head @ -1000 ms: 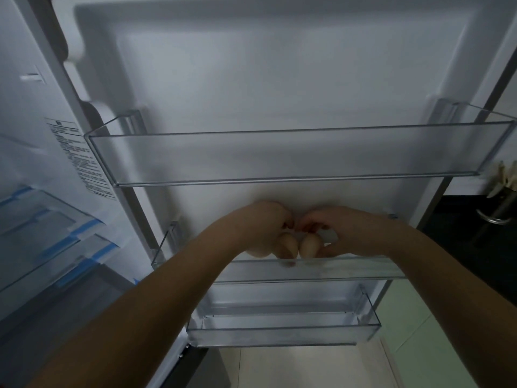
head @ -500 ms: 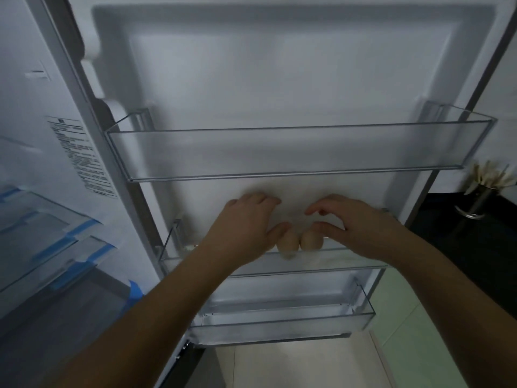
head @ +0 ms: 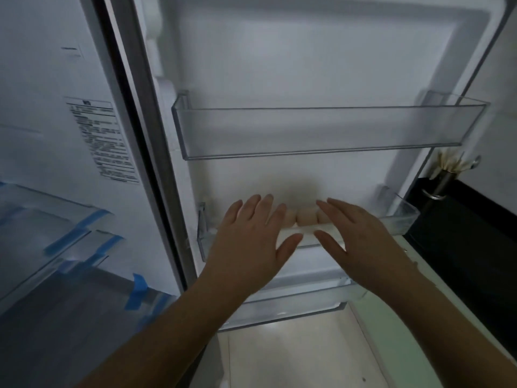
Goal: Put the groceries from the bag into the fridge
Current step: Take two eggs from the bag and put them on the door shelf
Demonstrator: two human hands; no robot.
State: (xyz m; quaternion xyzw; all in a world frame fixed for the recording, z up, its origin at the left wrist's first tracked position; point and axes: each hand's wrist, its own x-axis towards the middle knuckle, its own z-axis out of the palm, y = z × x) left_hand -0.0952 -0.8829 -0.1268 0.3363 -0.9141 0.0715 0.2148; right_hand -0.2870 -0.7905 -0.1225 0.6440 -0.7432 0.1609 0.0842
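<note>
Setting: dim kitchen, fridge door (head: 307, 65) swung open and facing the camera, fridge interior to the left, dark counter (head: 461, 233) to the right.
Grip, left hand (head: 246, 247): flat, fingers spread, holding nothing, hovering just in front of the middle door shelf (head: 402, 222).
Grip, right hand (head: 361, 242): likewise flat and spread, holding nothing, near the same shelf, a little right of the left hand.
Eggs (head: 303, 217): pale, side by side in the middle door shelf, showing in the gap between the two hands; neither hand seems to touch them.
Step in hand: by the look of it, eggs set down and let go, both hands free of them.
Next move: likely back to the bag for more groceries; calls for drawing both hands clear without knocking the eggs, which could roll along the shelf.
Top door shelf (head: 321, 130): clear plastic, nothing visible in it, well above the hands.
Bottom door shelf (head: 293, 306): partly behind the wrists, contents not visible.
Fridge interior: clear shelves with blue tape (head: 137, 292) at the corners, printed label (head: 103, 141) on the wall, text unreadable.
Counter: metal cup of utensils (head: 444, 175) at the far right.
Hidden or unclear: bag out of view; exact egg count uncertain behind fingers; picture soft and dark.
</note>
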